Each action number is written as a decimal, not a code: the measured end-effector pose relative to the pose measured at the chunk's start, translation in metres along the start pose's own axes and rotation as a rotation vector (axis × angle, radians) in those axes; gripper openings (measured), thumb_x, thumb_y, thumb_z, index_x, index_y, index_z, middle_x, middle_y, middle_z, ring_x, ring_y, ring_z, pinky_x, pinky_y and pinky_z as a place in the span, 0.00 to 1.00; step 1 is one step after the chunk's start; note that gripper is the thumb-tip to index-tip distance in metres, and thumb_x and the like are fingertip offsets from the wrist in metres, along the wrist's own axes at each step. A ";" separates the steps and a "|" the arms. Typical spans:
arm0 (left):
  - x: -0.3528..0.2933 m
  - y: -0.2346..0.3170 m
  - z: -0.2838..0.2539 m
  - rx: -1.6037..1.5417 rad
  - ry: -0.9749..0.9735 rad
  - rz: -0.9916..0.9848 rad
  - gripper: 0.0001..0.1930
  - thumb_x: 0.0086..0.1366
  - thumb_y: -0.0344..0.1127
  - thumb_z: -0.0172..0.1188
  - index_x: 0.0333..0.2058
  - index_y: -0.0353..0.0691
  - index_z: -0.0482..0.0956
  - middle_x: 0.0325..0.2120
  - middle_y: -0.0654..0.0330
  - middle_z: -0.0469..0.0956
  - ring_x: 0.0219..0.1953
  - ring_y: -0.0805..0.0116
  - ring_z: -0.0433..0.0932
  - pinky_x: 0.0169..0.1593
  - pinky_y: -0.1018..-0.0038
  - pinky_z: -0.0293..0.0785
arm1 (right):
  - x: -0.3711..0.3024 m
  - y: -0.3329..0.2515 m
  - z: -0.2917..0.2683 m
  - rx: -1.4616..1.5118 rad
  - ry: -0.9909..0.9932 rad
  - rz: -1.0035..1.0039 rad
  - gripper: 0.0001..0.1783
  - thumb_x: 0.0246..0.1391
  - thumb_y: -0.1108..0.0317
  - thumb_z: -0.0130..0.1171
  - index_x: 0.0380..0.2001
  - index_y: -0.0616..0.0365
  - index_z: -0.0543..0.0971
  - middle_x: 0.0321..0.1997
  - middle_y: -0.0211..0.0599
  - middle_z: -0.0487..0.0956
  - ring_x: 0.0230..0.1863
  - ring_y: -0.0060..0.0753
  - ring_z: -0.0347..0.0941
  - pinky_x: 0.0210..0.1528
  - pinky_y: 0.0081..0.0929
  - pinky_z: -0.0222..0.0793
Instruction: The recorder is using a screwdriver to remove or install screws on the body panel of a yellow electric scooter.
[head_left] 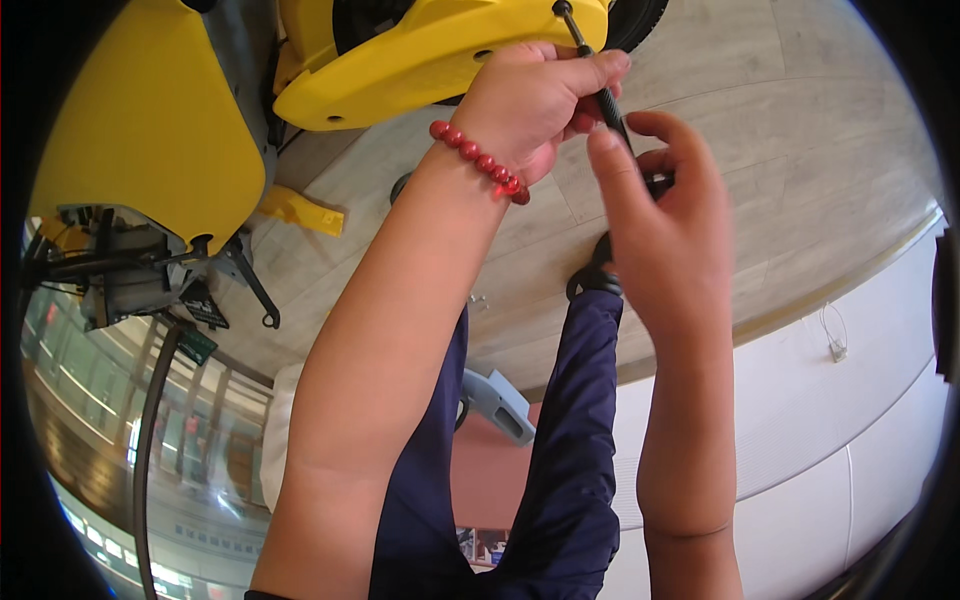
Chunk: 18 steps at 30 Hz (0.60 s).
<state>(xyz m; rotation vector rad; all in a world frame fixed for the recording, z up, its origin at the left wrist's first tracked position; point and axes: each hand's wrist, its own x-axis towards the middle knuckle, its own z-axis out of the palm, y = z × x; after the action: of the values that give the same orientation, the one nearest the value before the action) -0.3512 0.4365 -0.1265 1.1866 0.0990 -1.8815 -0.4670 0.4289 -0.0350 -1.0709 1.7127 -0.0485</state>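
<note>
A long black-handled screwdriver [607, 105] with a bare metal shaft slants across the top of the view. Its tip meets a dark hole near the upper edge of a yellow vehicle panel [430, 70]. My left hand [535, 105], with red beads on the wrist, closes thumb and fingers around the middle of the tool. Around the tool's near end curl the fingers of my right hand [675, 200], with thumb and forefinger set apart and slightly blurred. My fingers and palm partly hide the dark end piece there.
At the left hangs another large yellow body panel [150, 120], above dark metal vehicle parts [140, 270]. A black tyre [635, 20] shows at the top. On the wood-look floor [800, 130] lies a yellow piece [303, 212]. A blue-grey object [500, 405] appears between my legs.
</note>
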 end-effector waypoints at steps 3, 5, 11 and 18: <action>0.003 -0.003 0.005 -0.026 0.061 0.001 0.08 0.62 0.35 0.60 0.29 0.35 0.78 0.26 0.61 0.77 0.27 0.75 0.74 0.29 0.79 0.69 | 0.007 0.006 -0.004 -0.041 -0.100 0.048 0.19 0.59 0.54 0.52 0.35 0.63 0.74 0.22 0.31 0.70 0.18 0.22 0.65 0.20 0.22 0.61; 0.002 0.002 0.004 -0.072 0.008 0.000 0.08 0.62 0.34 0.60 0.30 0.35 0.76 0.24 0.61 0.76 0.24 0.74 0.71 0.28 0.79 0.68 | 0.020 0.009 -0.008 0.510 -0.365 0.307 0.19 0.59 0.55 0.53 0.35 0.64 0.75 0.21 0.30 0.71 0.19 0.23 0.65 0.21 0.24 0.62; -0.003 0.008 -0.002 -0.071 -0.066 -0.020 0.09 0.63 0.34 0.59 0.29 0.33 0.76 0.24 0.59 0.76 0.22 0.73 0.72 0.27 0.79 0.69 | 0.020 0.008 -0.005 0.899 -0.519 0.486 0.18 0.60 0.58 0.50 0.29 0.65 0.76 0.17 0.29 0.70 0.18 0.21 0.63 0.21 0.22 0.59; 0.005 -0.001 -0.002 -0.046 -0.046 -0.076 0.09 0.61 0.35 0.62 0.29 0.34 0.76 0.22 0.61 0.76 0.24 0.74 0.72 0.28 0.78 0.70 | 0.013 0.009 -0.001 0.889 -0.370 0.474 0.22 0.64 0.53 0.44 0.30 0.62 0.73 0.16 0.24 0.65 0.16 0.19 0.57 0.17 0.17 0.51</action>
<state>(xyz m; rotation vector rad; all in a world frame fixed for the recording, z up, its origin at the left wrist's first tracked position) -0.3514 0.4355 -0.1319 1.1221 0.1638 -1.9615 -0.4736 0.4252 -0.0493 -0.0052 1.3322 -0.2644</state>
